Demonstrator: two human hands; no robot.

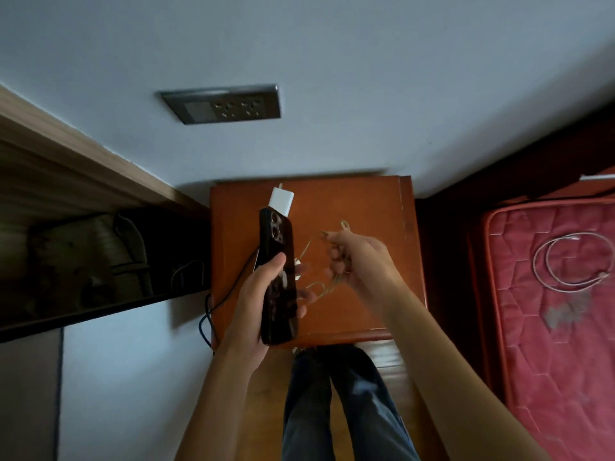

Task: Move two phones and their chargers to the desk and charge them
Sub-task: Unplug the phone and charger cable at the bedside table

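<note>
My left hand point(256, 304) grips a black phone point(278, 277), held back side up over the left part of a brown wooden nightstand point(366, 207). A white charger plug point(281, 201) shows just past the phone's far end; whether it rests on the nightstand I cannot tell. My right hand point(359, 257) is closed on a thin, pale charging cable point(319, 287), which is bunched in loops above the nightstand. A second white cable point(572, 264) lies coiled on the red mattress at the right. No second phone is in view.
A grey wall socket panel point(223, 104) sits on the wall above the nightstand. A dark cable point(208, 321) hangs off the nightstand's left side. A dark open shelf point(100, 254) is on the left. The red mattress point(549, 361) fills the right. My legs in jeans stand below.
</note>
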